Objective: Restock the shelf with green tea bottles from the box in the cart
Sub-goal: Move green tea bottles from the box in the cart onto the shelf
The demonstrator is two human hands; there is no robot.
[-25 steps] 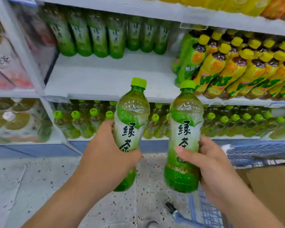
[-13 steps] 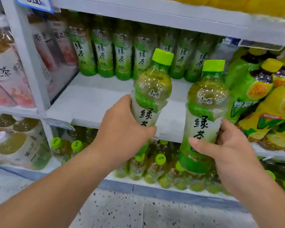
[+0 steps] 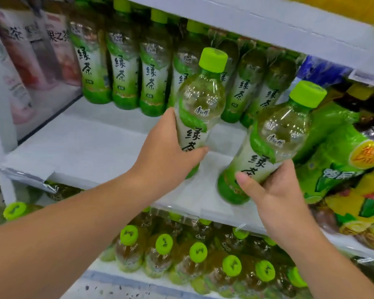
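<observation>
The left hand (image 3: pixel 166 156) grasps an upright bottle (image 3: pixel 200 100) and the right hand (image 3: pixel 274 190) a tilted bottle (image 3: pixel 276 134), both labelled 绿茶, above the shelf (image 3: pixel 84 147), over its bare front. At the shelf's back stands a row of bottles (image 3: pixel 121 67) with the same label; yellow-green bottles (image 3: pixel 337 169) crowd its right end.

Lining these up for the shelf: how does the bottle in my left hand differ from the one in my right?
The left-hand bottle stands nearly upright; the right-hand bottle leans clearly to the right. The left-hand bottle is higher in view, the right-hand bottle lower, its base near the front edge of the shelf. Both share lime caps and the same green tea label.
</observation>
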